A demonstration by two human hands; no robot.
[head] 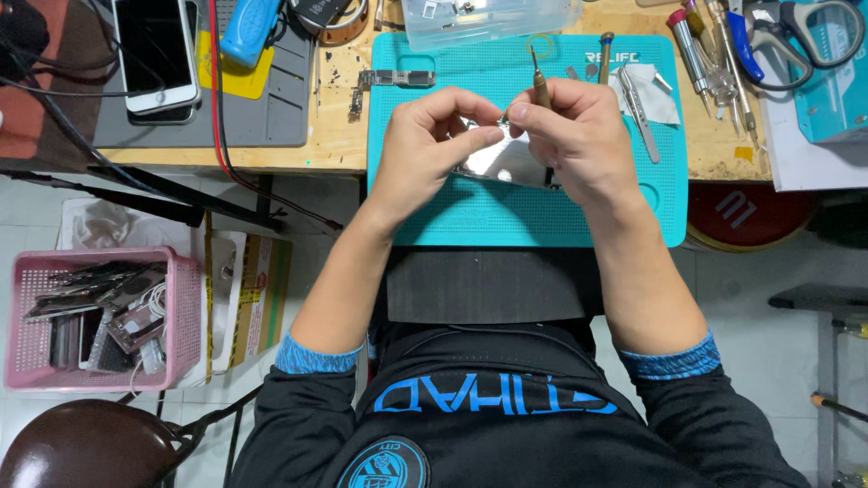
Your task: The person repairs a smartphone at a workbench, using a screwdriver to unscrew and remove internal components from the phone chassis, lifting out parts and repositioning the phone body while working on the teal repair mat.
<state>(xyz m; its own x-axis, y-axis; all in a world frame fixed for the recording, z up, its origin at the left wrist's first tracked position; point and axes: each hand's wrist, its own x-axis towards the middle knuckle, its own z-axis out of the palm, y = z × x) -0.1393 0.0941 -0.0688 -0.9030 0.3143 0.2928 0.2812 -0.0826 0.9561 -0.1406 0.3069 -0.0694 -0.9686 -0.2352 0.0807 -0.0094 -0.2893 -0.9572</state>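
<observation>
Head camera looked down on my two hands meeting over the teal work mat (470, 217). My left hand (425, 149) pinched the near-left edge of a shiny metal phone part (506, 163), which lay tilted between both hands, just above the mat. My right hand (579, 136) was closed around a thin brass-handled tool (540, 86), its tip pointing far. My fingers hid most of the part, so I could not tell its full shape. Tweezers (637, 113) lay just right of my hand.
</observation>
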